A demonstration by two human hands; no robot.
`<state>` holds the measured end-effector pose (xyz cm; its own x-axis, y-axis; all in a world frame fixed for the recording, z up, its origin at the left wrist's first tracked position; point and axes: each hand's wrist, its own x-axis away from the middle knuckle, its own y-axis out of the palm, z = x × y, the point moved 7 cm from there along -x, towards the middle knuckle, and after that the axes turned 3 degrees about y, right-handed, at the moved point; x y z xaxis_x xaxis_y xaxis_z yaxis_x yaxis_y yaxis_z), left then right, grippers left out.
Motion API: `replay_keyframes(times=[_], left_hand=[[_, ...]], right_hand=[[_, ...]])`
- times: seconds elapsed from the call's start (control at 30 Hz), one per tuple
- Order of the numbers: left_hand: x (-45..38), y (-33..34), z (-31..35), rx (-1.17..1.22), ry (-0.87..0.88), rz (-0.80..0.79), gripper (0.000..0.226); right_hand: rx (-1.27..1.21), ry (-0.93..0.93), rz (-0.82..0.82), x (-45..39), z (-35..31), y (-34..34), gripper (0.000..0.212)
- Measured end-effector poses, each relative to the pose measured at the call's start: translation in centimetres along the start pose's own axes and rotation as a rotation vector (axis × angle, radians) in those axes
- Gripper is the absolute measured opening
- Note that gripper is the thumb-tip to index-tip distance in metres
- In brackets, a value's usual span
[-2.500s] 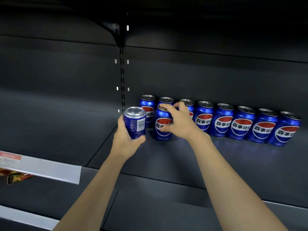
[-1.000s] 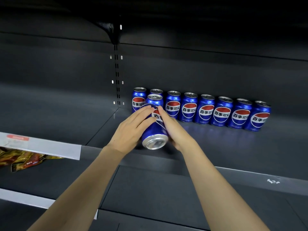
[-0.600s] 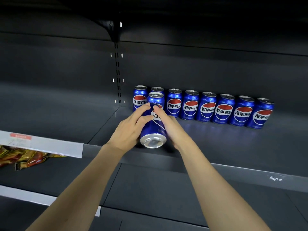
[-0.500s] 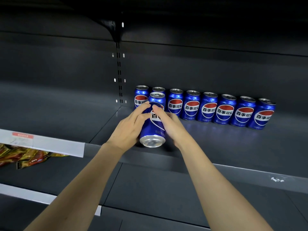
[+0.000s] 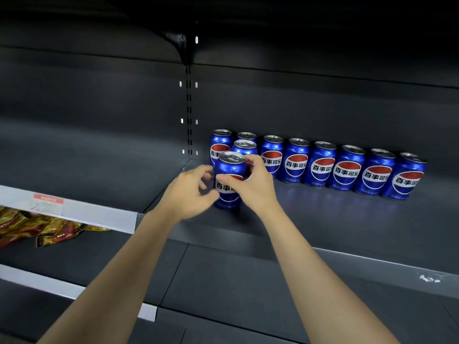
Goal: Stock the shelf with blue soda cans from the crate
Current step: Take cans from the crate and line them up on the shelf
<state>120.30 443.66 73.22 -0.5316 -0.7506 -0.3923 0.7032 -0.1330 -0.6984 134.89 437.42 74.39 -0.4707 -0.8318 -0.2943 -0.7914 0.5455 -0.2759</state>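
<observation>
Setting front can (image 5: 229, 180) upright on shelf (image 5: 323, 227), third deep ahead of back row (image 5: 323, 165): right hand (image 5: 250, 184) pinches it, left hand (image 5: 191, 192) loosely curled beside, contact unclear; next, probably release and fetch another

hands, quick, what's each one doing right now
Left hand: blurred, fingers loosely curled beside the upright blue metal soda can, holding nothing.
Right hand: fingers curled round that can.

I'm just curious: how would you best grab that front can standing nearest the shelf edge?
Probably round the front can's smooth side wall, mid-height, coming from the open front. It stands upright with another can close behind, and the right hand already grips it there.
</observation>
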Motion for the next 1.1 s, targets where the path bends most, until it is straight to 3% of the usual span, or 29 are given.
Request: replay_keyframes(times=[0.1,0.23,0.4,0.67,0.93,1.1], left_hand=[[0.0,1.1,-0.1,-0.075,-0.032,-0.053,0.076],[-0.2,1.8,0.0,-0.085,-0.112,0.012,0.053],[-1.2,1.6,0.4,-0.121,-0.156,0.085,0.052],[-3.0,0.2,-2.7,-0.047,-0.241,0.125,0.058],[-5.3,0.7,-3.6,0.066,-0.277,0.126,0.046],[-6.7,1.7,-4.0,0.086,-0.283,0.128,0.050]], right_hand=[[0.030,-0.021,-0.030,-0.2,-0.3,0.4,0.064],[0.051,-0.035,-0.049,-0.3,-0.4,0.5,0.066],[0.035,-0.039,-0.073,-0.1,-0.4,0.3,0.069],[0.386,-0.041,0.032,-0.9,1.8,-1.0,0.034],[0.591,0.014,0.036,-1.0,3.4,-0.3,0.036],[0.612,0.008,0.034,-1.1,3.9,-0.2,0.033]])
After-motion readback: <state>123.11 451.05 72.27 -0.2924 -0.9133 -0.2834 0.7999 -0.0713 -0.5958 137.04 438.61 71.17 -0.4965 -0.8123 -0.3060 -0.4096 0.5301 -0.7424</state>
